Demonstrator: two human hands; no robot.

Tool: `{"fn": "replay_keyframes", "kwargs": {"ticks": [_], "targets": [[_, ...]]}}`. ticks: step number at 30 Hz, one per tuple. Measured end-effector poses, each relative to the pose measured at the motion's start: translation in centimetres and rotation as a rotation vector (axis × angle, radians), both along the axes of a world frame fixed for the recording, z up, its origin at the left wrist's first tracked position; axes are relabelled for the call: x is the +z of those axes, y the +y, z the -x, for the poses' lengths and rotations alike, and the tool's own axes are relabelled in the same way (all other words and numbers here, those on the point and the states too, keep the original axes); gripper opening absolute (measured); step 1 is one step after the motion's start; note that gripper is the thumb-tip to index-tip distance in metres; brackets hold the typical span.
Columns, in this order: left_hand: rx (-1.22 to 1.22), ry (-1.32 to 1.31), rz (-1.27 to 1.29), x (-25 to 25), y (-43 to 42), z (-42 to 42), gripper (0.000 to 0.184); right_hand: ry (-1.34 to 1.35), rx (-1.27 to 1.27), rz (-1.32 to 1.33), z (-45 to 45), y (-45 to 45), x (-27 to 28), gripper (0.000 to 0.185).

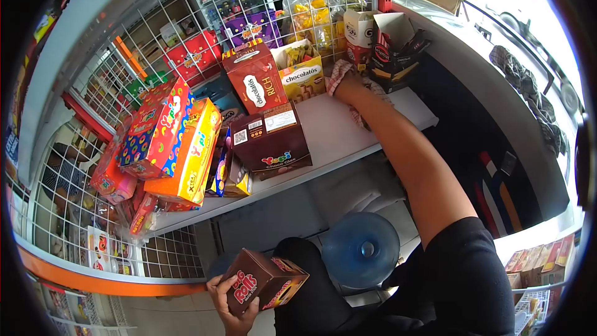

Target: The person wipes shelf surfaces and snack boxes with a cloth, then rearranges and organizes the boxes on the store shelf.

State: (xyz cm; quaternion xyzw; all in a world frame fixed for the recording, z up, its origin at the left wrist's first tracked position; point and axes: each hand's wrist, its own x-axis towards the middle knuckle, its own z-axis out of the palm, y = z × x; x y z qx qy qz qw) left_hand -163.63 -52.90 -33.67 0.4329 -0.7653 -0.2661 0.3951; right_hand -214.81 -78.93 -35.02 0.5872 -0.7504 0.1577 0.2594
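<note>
At the bottom, my left hand (235, 302) grips a brown Rolls box (258, 280) from its left side, away from the shelf. My right arm reaches forward over the white shelf (336, 130), where my right hand (349, 87) is closed on a checkered cloth (341, 76). The cloth lies against the shelf top, just right of the yellow Chocolatos box (301, 78). Behind it stand a white and red box (359, 37) and a black Gourmet-style box (398, 56). A dark brown Yupi box (270, 140) sits nearer the shelf's front edge.
Left on the shelf are stacked a red and blue Yupi box (158, 127) and an orange-yellow one (193, 155), beside the wire grid (174, 261). A red Chocolatos box (254, 81) stands farther back. Below the shelf is a blue water jug (348, 242). Another cloth (528, 90) hangs right.
</note>
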Motion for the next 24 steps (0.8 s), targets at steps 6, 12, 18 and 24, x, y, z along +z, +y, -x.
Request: {"fn": "replay_keyframes", "kwargs": {"ticks": [6,12,18,24], "targets": [[0.005,0.034,-0.006,-0.5,0.1,-0.5,0.051,-0.178,0.056,0.167,-1.2,4.5,0.6,0.056],[-0.005,0.057,0.005,-0.8,0.2,-0.7,0.051,0.03,0.174,-0.011,2.8,4.0,-4.0,0.036],[-0.012,0.062,0.008,-0.8,0.3,-1.2,0.05,0.184,0.453,-0.438,-2.7,13.3,6.1,0.001],[-0.019,0.067,0.0,-0.9,0.2,-1.4,0.05,-0.786,0.758,0.041,-1.0,9.2,3.8,0.005]]}}
